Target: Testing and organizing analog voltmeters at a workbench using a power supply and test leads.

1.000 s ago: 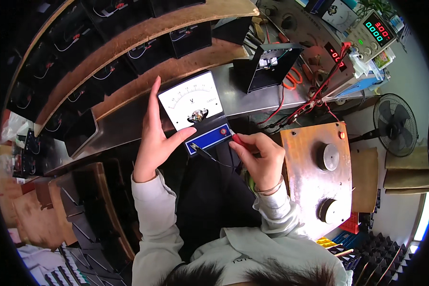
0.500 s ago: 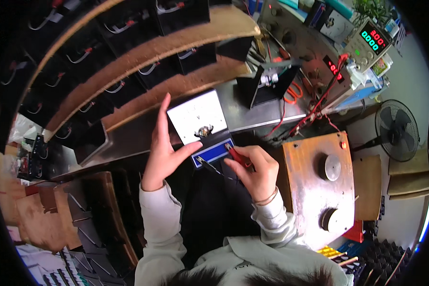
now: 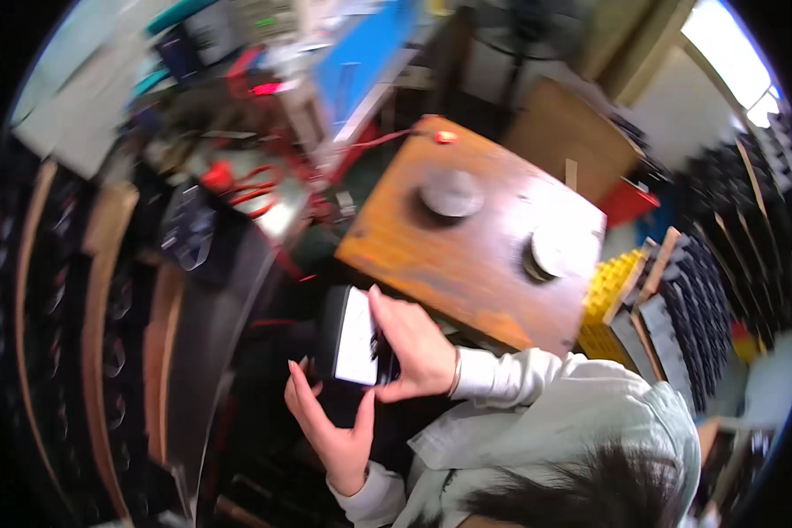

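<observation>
A panel meter [image 3: 355, 341] with a white face and a black body is tilted on its side, blurred by motion. My right hand [image 3: 416, 348] grips it from the right, fingers at its far edge and thumb near its lower edge. Just below the meter is my left hand [image 3: 336, 437], thumb and fingers spread apart with nothing seen between them. Whether a left fingertip touches the black body, I cannot tell. The blue strip and the clips are not visible.
A wooden box [image 3: 493, 229] with two round metal knobs and a red light stands ahead to the right. Shelves [image 3: 106, 255] of black meters line the left. Red-handled scissors [image 3: 251, 194] lie on the bench. Yellow and black stacked trays [image 3: 612, 286] are at right.
My view has swung right towards the wooden box. The right hand has let go of the red crocodile clip and now grips the meter; the left hand has come away from the meter's face.
</observation>
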`<action>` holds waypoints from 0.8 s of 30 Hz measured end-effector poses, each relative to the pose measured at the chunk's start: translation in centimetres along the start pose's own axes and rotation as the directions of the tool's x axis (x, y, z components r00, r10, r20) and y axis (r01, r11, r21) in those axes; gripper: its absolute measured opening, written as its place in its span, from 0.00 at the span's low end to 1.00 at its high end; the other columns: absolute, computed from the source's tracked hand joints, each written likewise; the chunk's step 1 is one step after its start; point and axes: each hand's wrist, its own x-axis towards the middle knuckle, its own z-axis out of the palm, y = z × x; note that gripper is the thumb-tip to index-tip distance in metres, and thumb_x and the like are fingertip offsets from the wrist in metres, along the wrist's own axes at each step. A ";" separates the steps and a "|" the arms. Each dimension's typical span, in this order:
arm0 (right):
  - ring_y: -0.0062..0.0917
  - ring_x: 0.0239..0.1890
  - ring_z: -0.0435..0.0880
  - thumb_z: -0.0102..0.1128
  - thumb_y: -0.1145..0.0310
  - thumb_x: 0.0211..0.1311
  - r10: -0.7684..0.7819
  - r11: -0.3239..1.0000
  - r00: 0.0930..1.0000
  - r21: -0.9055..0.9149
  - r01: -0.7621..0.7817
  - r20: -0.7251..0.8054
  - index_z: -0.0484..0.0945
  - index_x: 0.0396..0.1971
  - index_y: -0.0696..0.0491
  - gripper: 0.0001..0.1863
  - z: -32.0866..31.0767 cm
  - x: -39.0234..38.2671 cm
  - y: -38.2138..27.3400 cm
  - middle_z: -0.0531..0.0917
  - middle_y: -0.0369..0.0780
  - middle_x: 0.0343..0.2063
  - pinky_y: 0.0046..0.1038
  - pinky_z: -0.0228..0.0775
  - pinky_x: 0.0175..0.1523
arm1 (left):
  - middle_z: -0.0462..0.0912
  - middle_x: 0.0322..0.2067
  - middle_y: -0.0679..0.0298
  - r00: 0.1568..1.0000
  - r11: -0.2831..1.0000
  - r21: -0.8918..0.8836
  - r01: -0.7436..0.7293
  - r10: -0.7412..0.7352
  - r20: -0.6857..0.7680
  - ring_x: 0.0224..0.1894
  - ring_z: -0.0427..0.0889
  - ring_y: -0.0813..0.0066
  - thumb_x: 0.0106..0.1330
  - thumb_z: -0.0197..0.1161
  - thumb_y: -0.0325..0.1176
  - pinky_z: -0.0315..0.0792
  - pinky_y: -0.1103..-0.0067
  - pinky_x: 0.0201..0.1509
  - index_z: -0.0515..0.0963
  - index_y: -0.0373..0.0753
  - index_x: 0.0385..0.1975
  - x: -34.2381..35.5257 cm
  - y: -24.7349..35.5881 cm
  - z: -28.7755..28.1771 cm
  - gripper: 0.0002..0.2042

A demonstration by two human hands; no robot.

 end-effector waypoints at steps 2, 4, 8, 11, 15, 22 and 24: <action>0.57 0.58 0.76 0.84 0.54 0.36 0.117 0.962 0.988 -0.237 -0.138 -0.102 0.52 0.73 0.73 0.68 -5.4 -2.4 4.2 0.74 0.63 0.58 0.47 0.71 0.63 | 0.70 0.65 0.46 0.980 0.985 -0.139 0.099 -0.072 0.184 0.64 0.74 0.49 0.59 0.76 0.27 0.75 0.63 0.61 0.64 0.34 0.75 -0.3 -1.0 1.7 0.42; 0.56 0.63 0.75 0.85 0.52 0.37 0.344 0.827 0.872 -0.327 -0.456 -0.347 0.54 0.72 0.73 0.68 -10.5 -4.6 6.8 0.74 0.62 0.60 0.45 0.68 0.69 | 0.74 0.63 0.49 0.971 0.998 -0.027 0.052 -0.044 0.237 0.64 0.76 0.53 0.62 0.72 0.24 0.76 0.65 0.60 0.72 0.35 0.69 -0.1 -1.8 2.2 0.32; 0.55 0.65 0.74 0.82 0.46 0.42 0.429 0.358 0.589 -0.469 -0.807 -0.685 0.55 0.71 0.75 0.67 -17.3 -6.7 12.1 0.72 0.64 0.61 0.44 0.68 0.70 | 0.83 0.53 0.52 0.976 0.995 -0.079 0.060 -0.042 0.215 0.55 0.84 0.56 0.65 0.67 0.20 0.76 0.67 0.61 0.77 0.31 0.62 1.7 -2.1 2.5 0.23; 0.56 0.67 0.71 0.82 0.44 0.41 0.442 0.296 0.531 -0.442 -0.847 -0.723 0.54 0.71 0.75 0.67 -18.2 -7.8 13.7 0.70 0.64 0.64 0.44 0.66 0.72 | 0.84 0.50 0.52 0.979 0.999 -0.028 0.037 -0.031 0.200 0.54 0.84 0.58 0.65 0.65 0.18 0.77 0.68 0.60 0.78 0.31 0.61 2.8 -1.3 2.6 0.22; 0.56 0.69 0.68 0.82 0.44 0.41 0.416 0.283 0.519 -0.436 -0.854 -0.747 0.54 0.71 0.74 0.68 -17.5 -8.2 14.2 0.68 0.63 0.65 0.44 0.65 0.72 | 0.85 0.48 0.52 0.976 0.996 -0.056 0.073 -0.060 0.209 0.52 0.85 0.59 0.65 0.64 0.18 0.77 0.69 0.60 0.79 0.29 0.57 2.6 -0.7 2.6 0.18; 0.54 0.63 0.72 0.82 0.44 0.41 0.400 0.268 0.481 -0.403 -0.875 -0.780 0.55 0.70 0.75 0.67 -17.0 -7.5 13.7 0.72 0.60 0.59 0.43 0.66 0.70 | 0.87 0.44 0.53 0.960 0.990 -0.084 0.110 -0.084 0.268 0.47 0.86 0.59 0.66 0.64 0.18 0.78 0.70 0.57 0.82 0.28 0.50 1.1 -0.9 3.5 0.13; 0.53 0.63 0.72 0.83 0.44 0.41 0.387 0.265 0.487 -0.411 -0.872 -0.783 0.55 0.70 0.76 0.67 -16.9 -7.4 13.7 0.72 0.60 0.58 0.42 0.66 0.70 | 0.87 0.44 0.53 0.953 0.994 -0.056 0.098 -0.077 0.294 0.47 0.86 0.59 0.65 0.65 0.18 0.78 0.69 0.57 0.82 0.29 0.50 1.1 -0.8 3.6 0.14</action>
